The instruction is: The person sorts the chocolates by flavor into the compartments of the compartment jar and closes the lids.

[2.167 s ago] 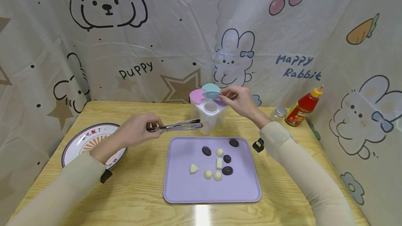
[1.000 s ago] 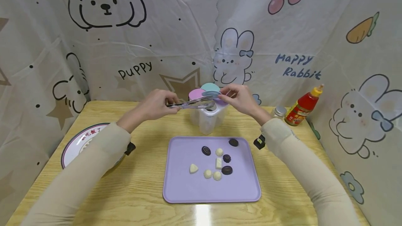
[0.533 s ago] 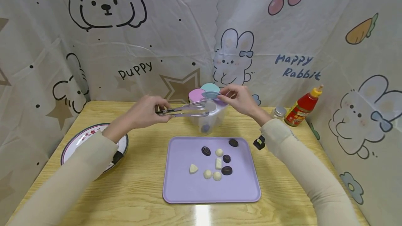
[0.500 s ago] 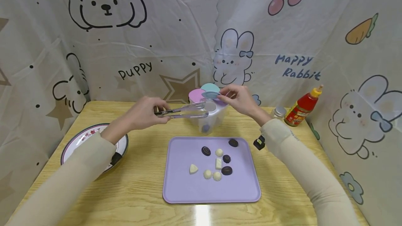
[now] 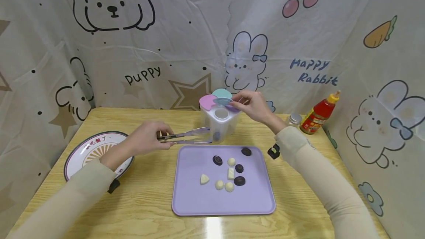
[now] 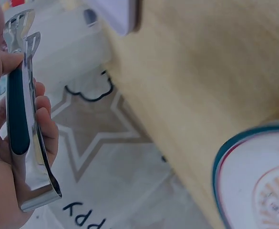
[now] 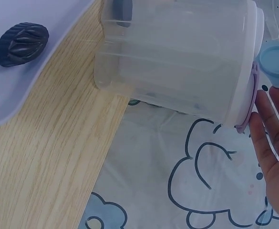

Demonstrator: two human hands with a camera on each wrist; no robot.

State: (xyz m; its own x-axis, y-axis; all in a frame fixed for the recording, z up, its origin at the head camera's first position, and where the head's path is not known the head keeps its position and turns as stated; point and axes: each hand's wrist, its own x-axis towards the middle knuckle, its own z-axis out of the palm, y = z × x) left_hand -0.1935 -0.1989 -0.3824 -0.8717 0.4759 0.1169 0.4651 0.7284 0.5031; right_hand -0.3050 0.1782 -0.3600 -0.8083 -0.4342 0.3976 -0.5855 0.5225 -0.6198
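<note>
My left hand (image 5: 147, 137) holds metal tongs (image 5: 196, 132) just beyond the tray's far left corner; their arms are apart with nothing between the tips. In the left wrist view, the thumb and fingers wrap the dark grip of the tongs (image 6: 19, 109). My right hand (image 5: 254, 108) pinches the blue flip lid (image 5: 223, 101) of a clear multi-compartment container (image 5: 225, 126), keeping it raised above a round opening. A dark piece (image 5: 217, 136) lies low inside the front compartment. On the purple tray (image 5: 192, 205) sit several dark chocolates (image 5: 239, 181) and white chocolates (image 5: 204, 179).
A patterned plate (image 5: 94, 145) stands at the left, partly behind my left forearm. To the right of the container are a small silver-capped jar (image 5: 294, 119) and a red sauce bottle (image 5: 318, 115). A printed cloth (image 5: 192, 47) hangs behind the wooden table (image 5: 149, 194).
The tongs went over the container's opening, then moved back left and down, and their arms spread. A dark piece appeared inside the front compartment. My right hand stayed on the blue lid.
</note>
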